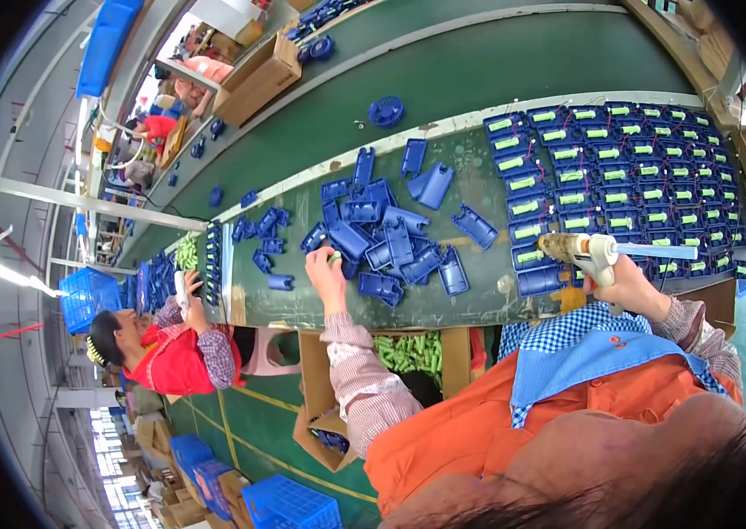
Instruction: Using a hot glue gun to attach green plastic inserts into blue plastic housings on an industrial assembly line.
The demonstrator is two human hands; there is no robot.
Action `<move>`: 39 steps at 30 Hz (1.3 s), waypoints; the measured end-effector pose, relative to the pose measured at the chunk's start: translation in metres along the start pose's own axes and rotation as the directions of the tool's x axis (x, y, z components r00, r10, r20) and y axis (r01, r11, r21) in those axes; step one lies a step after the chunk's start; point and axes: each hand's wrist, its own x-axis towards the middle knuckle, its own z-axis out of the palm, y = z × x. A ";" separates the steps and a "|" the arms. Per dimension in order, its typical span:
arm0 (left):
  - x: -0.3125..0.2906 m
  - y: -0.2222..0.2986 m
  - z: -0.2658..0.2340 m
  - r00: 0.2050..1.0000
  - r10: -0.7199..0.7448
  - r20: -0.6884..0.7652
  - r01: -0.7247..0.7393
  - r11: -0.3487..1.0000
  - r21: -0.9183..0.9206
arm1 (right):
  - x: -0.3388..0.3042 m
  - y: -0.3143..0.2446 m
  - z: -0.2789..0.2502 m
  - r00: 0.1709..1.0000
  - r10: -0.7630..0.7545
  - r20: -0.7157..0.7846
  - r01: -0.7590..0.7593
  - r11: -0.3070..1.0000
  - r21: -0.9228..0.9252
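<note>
My left hand (328,280) is closed, fingertips pinched round a small green battery cell (335,257). It hovers beside a loose heap of blue plastic shells (397,240) on the green worktable (302,304). My right hand (635,289) grips a hot glue gun (600,250) by its handle. A pale glue stick (659,251) juts from the back of the gun, and its nozzle points left, near the closest rows of filled shells. In these rows, each blue shell (523,186) carries a green cell with thin wires. One shell (540,282) below the nozzle shows no cell.
Below the table edge stands a cardboard box (456,361) holding many green cells. A conveyor (470,75) runs behind the table, with a round blue part (386,111) on it. To the left sits a co-worker in a red vest (183,357). Blue crates (289,502) stand on the floor.
</note>
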 end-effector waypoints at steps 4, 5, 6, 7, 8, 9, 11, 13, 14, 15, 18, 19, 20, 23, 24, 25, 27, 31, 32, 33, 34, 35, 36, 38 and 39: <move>0.008 -0.001 -0.005 0.945 -0.299 -0.134 0.209 0.864 -0.458 | 0.000 0.008 0.001 1.000 -0.028 0.007 0.028 0.999 0.031; 0.008 0.000 -0.011 0.908 -0.400 -0.127 0.261 0.775 -0.576 | 0.000 0.007 0.001 1.000 -0.026 0.007 0.026 0.999 0.034; 0.012 0.019 -0.024 0.872 -0.486 -0.051 0.291 0.600 -0.745 | 0.000 0.007 0.000 1.000 -0.024 0.002 0.023 0.999 0.037; 0.013 0.030 -0.034 0.875 -0.481 -0.050 0.290 0.605 -0.741 | -0.001 0.007 0.000 1.000 -0.020 -0.002 0.020 0.999 0.040; 0.013 0.039 -0.041 0.861 -0.508 -0.008 0.277 0.484 -0.830 | -0.002 0.005 -0.001 1.000 -0.030 0.005 0.030 0.998 0.051; 0.013 0.047 -0.047 0.848 -0.529 0.037 0.258 0.352 -0.900 | -0.002 0.004 -0.001 0.999 -0.033 0.006 0.032 0.998 0.054; 0.009 0.057 -0.051 0.851 -0.524 0.030 0.229 0.320 -0.919 | 0.000 0.004 -0.001 0.999 -0.033 0.021 0.031 0.996 0.080; 0.002 0.065 -0.051 0.868 -0.495 0.035 0.207 0.297 -0.932 | 0.000 0.009 -0.003 0.999 -0.031 0.030 0.029 0.997 0.069; 0.000 0.070 -0.050 0.881 -0.471 0.038 0.187 0.273 -0.944 | 0.001 0.012 -0.003 0.999 -0.025 0.036 0.023 0.998 0.062; -0.001 0.080 -0.048 0.871 -0.489 0.043 0.194 0.263 -0.945 | -0.001 0.013 -0.002 0.997 -0.037 0.060 0.033 0.998 0.062; -0.004 0.102 -0.041 0.857 -0.509 0.086 0.227 0.222 -0.948 | -0.007 0.009 0.000 1.000 -0.029 0.001 0.029 0.991 0.132; -0.007 0.102 -0.035 0.857 -0.502 0.115 0.251 0.212 -0.945 | -0.006 0.013 -0.001 0.999 -0.038 0.006 0.037 0.991 0.130; -0.009 0.110 -0.034 0.865 -0.484 0.134 0.257 0.198 -0.946 | -0.005 0.013 -0.003 0.999 -0.034 0.014 0.033 0.996 0.078; -0.015 0.130 -0.034 0.867 -0.463 0.185 0.277 0.140 -0.950 | -0.002 0.021 -0.006 0.999 -0.043 0.029 0.041 0.998 0.053; -0.017 0.134 -0.032 0.867 -0.461 0.190 0.278 0.130 -0.952 | -0.002 0.020 -0.005 0.999 -0.039 0.013 0.038 0.997 0.072; -0.020 0.138 -0.029 0.867 -0.459 0.196 0.279 0.120 -0.953 | -0.003 0.019 -0.003 0.999 -0.040 0.017 0.039 0.997 0.065; -0.022 0.149 -0.031 0.873 -0.446 0.196 0.316 0.212 -0.925 | -0.005 0.019 -0.001 0.999 -0.047 -0.017 0.048 0.997 0.064; -0.032 0.165 -0.032 0.881 -0.394 0.264 0.339 0.135 -0.931 | -0.005 0.011 0.000 1.000 -0.012 0.028 0.010 0.998 0.065; -0.034 0.168 -0.030 0.881 -0.384 0.275 0.351 0.143 -0.925 | -0.007 0.010 0.001 1.000 -0.010 0.027 0.009 0.998 0.061; -0.036 0.171 -0.028 0.882 -0.375 0.285 0.361 0.151 -0.920 | -0.008 0.011 0.002 1.000 -0.020 0.016 0.019 0.997 0.069; -0.039 0.173 -0.025 0.882 -0.375 0.285 0.360 0.147 -0.922 | -0.009 0.011 0.002 1.000 -0.030 0.004 0.030 0.997 0.077; -0.040 0.177 -0.022 0.887 -0.363 0.287 0.350 0.121 -0.929 | -0.008 0.012 0.002 0.999 -0.039 0.003 0.039 0.996 0.074; -0.041 0.179 -0.019 0.892 -0.350 0.287 0.339 0.095 -0.936 | -0.008 0.014 0.000 0.999 -0.031 0.018 0.030 0.997 0.076; -0.046 0.181 -0.013 0.902 -0.315 0.296 0.334 0.073 -0.940 | -0.007 0.020 -0.003 0.999 -0.022 0.043 0.019 0.997 0.078; -0.047 0.183 -0.009 0.906 -0.302 0.296 0.323 0.046 -0.945 | -0.008 0.018 -0.003 0.999 -0.033 0.038 0.030 0.997 0.074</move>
